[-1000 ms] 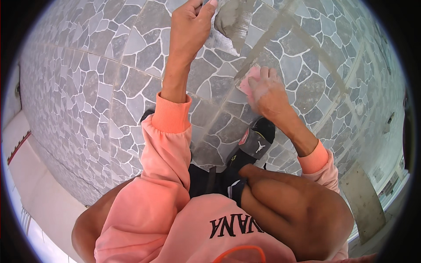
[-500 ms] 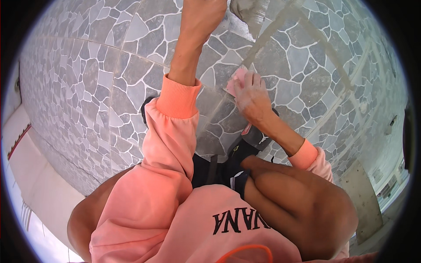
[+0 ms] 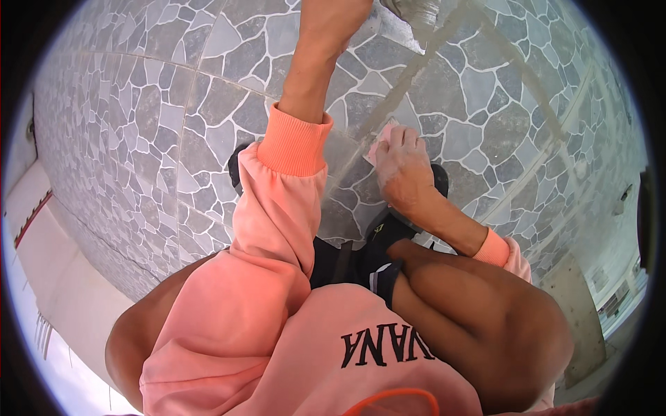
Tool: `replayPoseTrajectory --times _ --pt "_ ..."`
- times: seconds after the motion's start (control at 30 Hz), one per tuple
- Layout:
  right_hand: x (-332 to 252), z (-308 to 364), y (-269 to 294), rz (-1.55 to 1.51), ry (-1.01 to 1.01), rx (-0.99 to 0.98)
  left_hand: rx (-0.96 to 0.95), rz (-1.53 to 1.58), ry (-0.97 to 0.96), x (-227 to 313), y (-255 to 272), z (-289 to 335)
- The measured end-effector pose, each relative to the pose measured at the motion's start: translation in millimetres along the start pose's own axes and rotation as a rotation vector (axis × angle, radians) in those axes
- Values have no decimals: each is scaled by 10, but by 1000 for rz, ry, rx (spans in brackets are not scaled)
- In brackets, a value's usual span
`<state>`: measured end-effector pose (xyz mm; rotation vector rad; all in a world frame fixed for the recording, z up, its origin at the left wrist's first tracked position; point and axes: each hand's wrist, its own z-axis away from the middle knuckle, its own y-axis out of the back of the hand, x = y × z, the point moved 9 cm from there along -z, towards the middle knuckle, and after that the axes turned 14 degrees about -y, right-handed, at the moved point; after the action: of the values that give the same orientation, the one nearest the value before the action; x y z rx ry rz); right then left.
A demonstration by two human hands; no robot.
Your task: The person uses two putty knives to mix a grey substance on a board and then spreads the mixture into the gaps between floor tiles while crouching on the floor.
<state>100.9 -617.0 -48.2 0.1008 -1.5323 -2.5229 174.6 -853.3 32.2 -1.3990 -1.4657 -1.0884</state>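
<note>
Head view looks straight down on a crouching person in a peach sweatshirt, both arms out over a grey stone-pattern tile floor (image 3: 139,139). Right hand (image 3: 404,166) lies flat, fingers spread, pressing a small pink sponge (image 3: 380,142) onto the tiles right beside a pale grout line (image 3: 430,62). Left hand (image 3: 333,17) stretches up to the frame's top edge (mostly cut off, so can't tell if it's open or closed), near a grey cloth-like thing (image 3: 409,8) there. Dark shoes (image 3: 378,239) sit below the sponge.
</note>
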Motion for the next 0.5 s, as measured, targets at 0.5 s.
replayPoseTrajectory --times 0.5 --pt "-144 39 -22 -30 122 289 -97 -104 98 -85 11 -3"
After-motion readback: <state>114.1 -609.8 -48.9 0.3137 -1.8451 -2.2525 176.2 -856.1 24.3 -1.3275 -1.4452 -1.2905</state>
